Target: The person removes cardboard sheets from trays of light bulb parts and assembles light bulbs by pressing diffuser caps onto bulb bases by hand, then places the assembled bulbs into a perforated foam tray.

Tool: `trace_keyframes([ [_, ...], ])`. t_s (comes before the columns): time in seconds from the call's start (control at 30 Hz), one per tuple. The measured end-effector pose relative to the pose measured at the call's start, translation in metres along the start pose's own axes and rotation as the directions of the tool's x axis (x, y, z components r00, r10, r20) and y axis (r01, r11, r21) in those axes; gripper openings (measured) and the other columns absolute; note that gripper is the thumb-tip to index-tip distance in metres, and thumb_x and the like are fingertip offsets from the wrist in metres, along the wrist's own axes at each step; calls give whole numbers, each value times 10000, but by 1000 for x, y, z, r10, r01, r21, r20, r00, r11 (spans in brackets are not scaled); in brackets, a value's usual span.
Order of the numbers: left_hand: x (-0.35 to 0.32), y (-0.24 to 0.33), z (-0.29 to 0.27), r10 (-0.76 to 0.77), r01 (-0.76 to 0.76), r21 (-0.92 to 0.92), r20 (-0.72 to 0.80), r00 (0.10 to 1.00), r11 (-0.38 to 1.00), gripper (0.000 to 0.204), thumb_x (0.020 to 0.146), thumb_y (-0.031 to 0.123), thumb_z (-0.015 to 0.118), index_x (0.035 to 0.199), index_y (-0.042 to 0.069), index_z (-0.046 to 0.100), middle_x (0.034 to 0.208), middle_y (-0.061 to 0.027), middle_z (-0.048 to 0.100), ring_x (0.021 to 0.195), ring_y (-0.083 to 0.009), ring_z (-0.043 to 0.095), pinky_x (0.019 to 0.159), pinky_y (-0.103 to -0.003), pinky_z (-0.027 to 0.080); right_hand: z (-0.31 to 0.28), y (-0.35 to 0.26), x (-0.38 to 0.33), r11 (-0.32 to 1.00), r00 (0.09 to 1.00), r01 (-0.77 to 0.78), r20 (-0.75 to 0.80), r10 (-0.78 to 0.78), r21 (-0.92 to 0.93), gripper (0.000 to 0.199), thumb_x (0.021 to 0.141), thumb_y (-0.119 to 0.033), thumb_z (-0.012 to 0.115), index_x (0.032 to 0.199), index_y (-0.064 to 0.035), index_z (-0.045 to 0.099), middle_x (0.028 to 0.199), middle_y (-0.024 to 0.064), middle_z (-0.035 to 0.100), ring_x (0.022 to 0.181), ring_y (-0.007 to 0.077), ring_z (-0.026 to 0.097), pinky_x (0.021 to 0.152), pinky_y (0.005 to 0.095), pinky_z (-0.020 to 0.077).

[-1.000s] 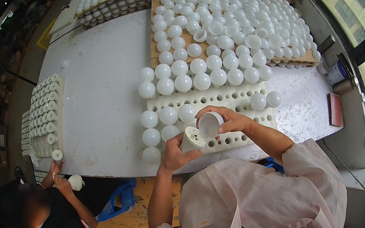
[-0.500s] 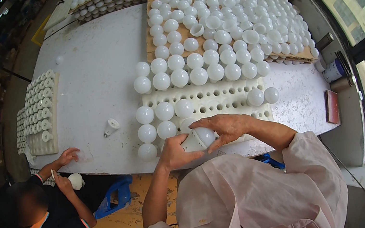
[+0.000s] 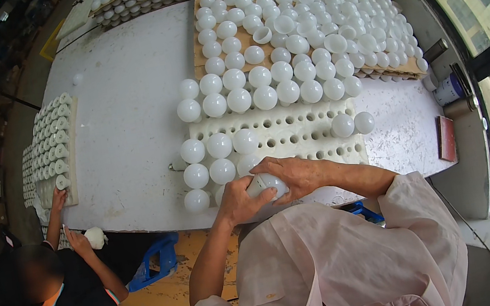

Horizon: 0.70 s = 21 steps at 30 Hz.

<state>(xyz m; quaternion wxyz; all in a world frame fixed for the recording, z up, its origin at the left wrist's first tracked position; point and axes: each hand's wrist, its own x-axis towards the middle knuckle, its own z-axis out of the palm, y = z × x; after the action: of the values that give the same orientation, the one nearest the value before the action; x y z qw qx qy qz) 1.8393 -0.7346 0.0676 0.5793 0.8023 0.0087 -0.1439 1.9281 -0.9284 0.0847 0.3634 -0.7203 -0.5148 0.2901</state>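
Near the table's front edge, my left hand (image 3: 239, 202) is closed round the white base of a light bulb (image 3: 271, 185). My right hand (image 3: 296, 175) grips the same bulb's round cover from the other side; it lies tilted between both hands. Just beyond them is a white foam tray (image 3: 311, 117) with rows of holes, some filled by finished-looking round bulbs (image 3: 218, 145). Next to its left edge a loose bulb base (image 3: 177, 165) lies on its side, partly behind the bulbs.
Many loose white covers (image 3: 307, 21) crowd a cardboard sheet (image 3: 200, 62) farther back. At the left, a co-worker's hand (image 3: 59, 199) reaches a foam tray (image 3: 75, 127) of bulb bases. A red box (image 3: 446, 138) stands at the table's right edge.
My hands have closed tighter round the bulb and turned it slightly. The loose bulb base has shifted right, toward the tray. The co-worker's hand has moved left to the other tray.
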Motion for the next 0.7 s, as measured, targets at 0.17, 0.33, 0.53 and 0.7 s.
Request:
trace_keyframes([
  [0.17,1,-2,6,-1,1,-65,8,1000,998,472,701,393,707,838,-57,664,743,-157,671,693,-218,653,646,-334,505,33,15,9,931,851,354,-382,-361,-92,738,607,-66,806,1263,-51,467,1173,152,506,987,327,569,822,428,492],
  [0.33,4,4,7,33,-25,-98,75,997,995,438,744,318,671,896,-91,632,691,-121,646,554,-159,626,501,-274,511,40,23,5,909,810,417,-451,-374,-3,630,575,-65,824,1143,-49,553,1080,128,561,972,280,563,823,393,481],
  [0.53,11,0,16,-158,187,-303,116,981,934,434,729,345,669,855,-69,640,676,-94,620,556,-128,596,420,-252,433,27,15,5,945,847,318,-470,-249,73,513,580,-91,842,1013,-57,570,1014,99,573,940,259,568,814,370,480],
  [0.7,31,-5,3,-130,186,-489,148,980,852,510,822,435,617,934,-63,608,682,-77,605,524,-128,597,370,-220,391,5,21,19,969,881,190,-463,-98,157,678,598,-106,847,1182,-61,506,1183,123,496,1037,255,538,867,375,466],
])
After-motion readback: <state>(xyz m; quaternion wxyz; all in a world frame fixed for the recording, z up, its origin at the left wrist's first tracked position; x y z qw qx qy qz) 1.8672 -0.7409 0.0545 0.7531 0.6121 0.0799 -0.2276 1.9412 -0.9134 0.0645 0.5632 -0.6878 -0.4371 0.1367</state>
